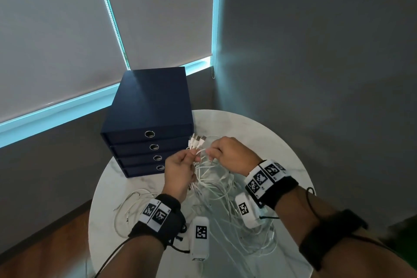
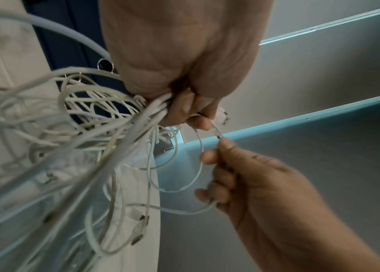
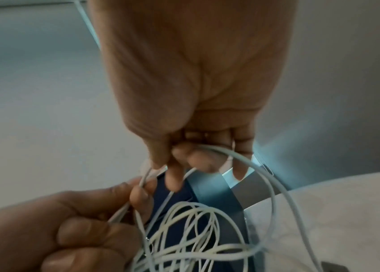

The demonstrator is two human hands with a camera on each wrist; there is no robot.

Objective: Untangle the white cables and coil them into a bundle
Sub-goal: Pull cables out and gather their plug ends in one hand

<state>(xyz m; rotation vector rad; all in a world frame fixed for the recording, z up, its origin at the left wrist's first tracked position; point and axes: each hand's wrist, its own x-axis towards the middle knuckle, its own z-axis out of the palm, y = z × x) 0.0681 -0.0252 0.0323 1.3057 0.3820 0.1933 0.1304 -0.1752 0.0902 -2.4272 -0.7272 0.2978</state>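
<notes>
Both hands meet at the frame's centre above the round desk (image 1: 282, 146): the left hand (image 1: 179, 170) grips a bunch of white cables (image 1: 216, 185) with plugs sticking up, the right hand (image 1: 228, 153) pinches one strand, beside blue drawers (image 1: 146, 119).

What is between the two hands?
A short stretch of white cable runs from the left hand to the right hand; the head view shows it.
</notes>
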